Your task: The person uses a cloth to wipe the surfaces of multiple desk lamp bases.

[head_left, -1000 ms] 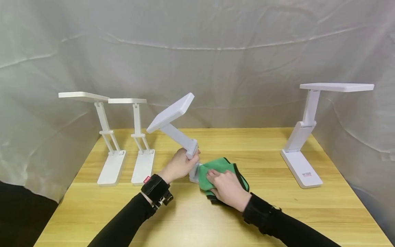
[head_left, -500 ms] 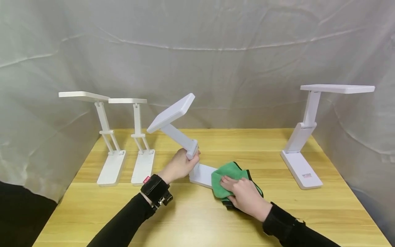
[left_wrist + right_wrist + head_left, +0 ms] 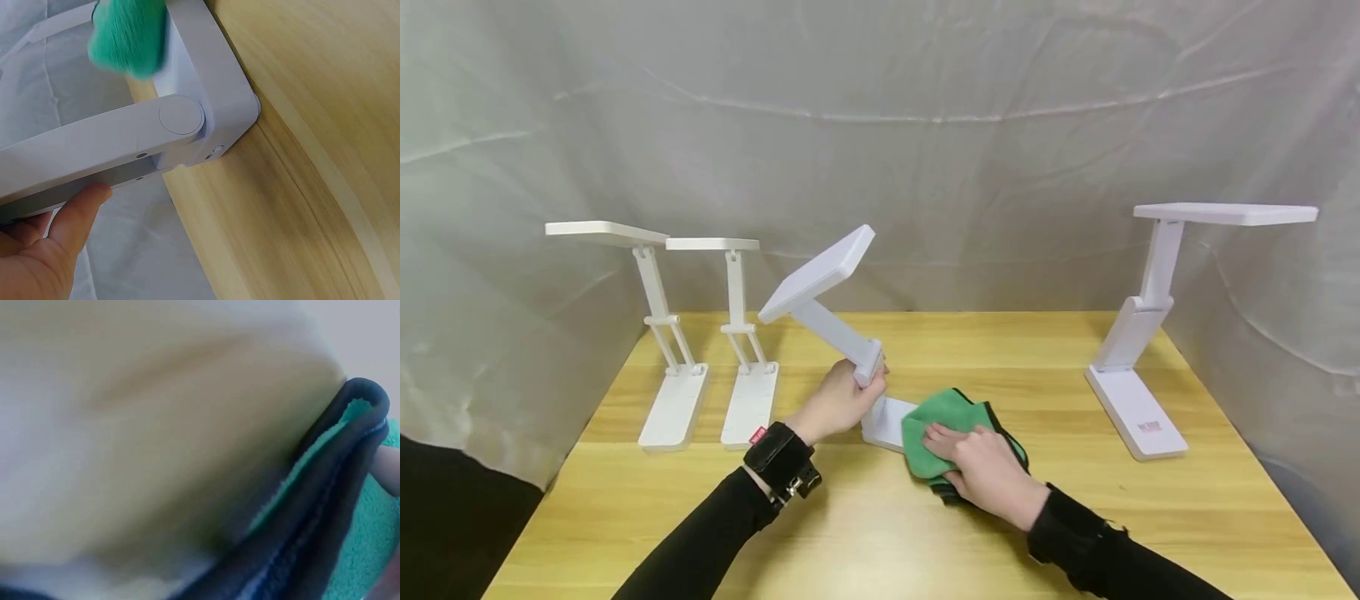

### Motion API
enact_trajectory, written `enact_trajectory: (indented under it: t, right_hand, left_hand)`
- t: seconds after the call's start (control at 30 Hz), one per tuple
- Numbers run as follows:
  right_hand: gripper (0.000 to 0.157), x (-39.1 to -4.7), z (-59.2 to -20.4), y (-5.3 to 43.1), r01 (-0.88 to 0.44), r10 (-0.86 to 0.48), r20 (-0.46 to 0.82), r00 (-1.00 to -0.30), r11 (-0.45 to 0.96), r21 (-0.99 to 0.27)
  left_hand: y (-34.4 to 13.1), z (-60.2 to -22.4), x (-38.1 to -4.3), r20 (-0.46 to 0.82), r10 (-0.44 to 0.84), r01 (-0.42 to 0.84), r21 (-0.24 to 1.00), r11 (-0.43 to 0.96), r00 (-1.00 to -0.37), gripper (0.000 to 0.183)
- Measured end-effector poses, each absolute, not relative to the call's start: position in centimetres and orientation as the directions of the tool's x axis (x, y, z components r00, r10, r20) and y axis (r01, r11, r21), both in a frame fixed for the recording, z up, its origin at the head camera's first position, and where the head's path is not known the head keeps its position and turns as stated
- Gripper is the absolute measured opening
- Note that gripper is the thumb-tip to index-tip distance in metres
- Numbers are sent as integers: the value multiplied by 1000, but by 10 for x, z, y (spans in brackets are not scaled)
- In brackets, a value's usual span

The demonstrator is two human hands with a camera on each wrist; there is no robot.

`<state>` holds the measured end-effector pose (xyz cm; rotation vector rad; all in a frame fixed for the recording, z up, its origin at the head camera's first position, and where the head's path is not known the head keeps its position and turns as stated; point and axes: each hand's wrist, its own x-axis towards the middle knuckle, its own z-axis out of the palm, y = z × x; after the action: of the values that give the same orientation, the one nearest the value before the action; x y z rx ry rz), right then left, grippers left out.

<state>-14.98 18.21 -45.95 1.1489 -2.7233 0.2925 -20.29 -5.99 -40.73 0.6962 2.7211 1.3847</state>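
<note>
In the head view my left hand grips the lower arm of a white folding desk lamp, whose head leans up and to the left. In the left wrist view, the thumb lies along the underside of the lamp arm, near its hinge. With my right hand I hold a green cloth with black edging down on the lamp's base. The cloth hides the base's right end. Close up in the right wrist view, the folded cloth shows its dark border; the background is blurred.
Two more white desk lamps, one at far left and one beside it, stand unfolded on the wooden table. A further white lamp stands at the right. A grey sheet hangs behind the table.
My right hand and the cloth slid right along the lamp base, uncovering its left part, then came slightly back left. The left hand and the lamp it holds stayed in place.
</note>
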Motion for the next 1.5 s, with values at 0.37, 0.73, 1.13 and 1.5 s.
enact_trajectory:
  t: [0.37,0.73,1.13,1.5]
  right_hand:
    - [51,-157,-456,169,-726,-696,249,-674,685,-51]
    - [54,-145,-461,198,-712,-682,211,-700,691,-124]
    - [63,-165,-462,188,-672,-632,247,-735,728,-136]
    - [53,-156,-462,215,-703,-668,221,-711,667,-245]
  left_hand:
    - [-61,-405,-202,178,393,380,758,529,-902,20]
    - [-58,-408,-203,179,404,386,764,518,-897,20]
    - [-60,-403,-203,174,404,386,753,534,-898,5]
    - [-60,-404,-201,177,397,382,757,530,-901,5]
